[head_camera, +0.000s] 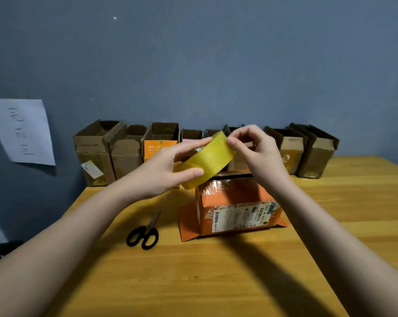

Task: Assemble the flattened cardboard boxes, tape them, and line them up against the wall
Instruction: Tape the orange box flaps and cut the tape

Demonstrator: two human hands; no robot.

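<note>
Basically left hand (170, 167) gripped the yellow tape roll (205, 159) above the orange box (234, 207) on the table (216, 282); right hand (253, 148) pinched at its rim, likely hunting the loose end. Scissors (145, 232) lay beside for cutting.

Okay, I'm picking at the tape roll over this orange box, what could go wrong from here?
1. The right hand picks at the rim of the yellow tape roll; the clear tape's end may be hard to find, or split.
2. The orange box stands unheld with its flaps splayed on the table, so it may shift while being taped.
3. The scissors lie under the left hand's forearm; a blind reach could knock them.
</note>
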